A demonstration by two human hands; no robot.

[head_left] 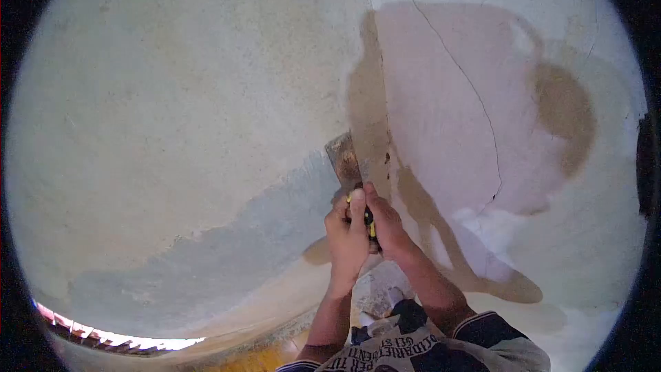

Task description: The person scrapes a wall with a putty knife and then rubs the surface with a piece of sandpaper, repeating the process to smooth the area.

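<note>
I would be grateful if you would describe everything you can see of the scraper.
The scraper has a broad, flat, straight-edged blade, apparently metal, with brown stains or residue. Its handle shows black and yellow between the fingers; most of it is hidden. The left hand and right hand both grip it. It points up the view, leaning slightly left, with the blade over the wall just left of the vertical crack; whether its edge touches is unclear.
</note>
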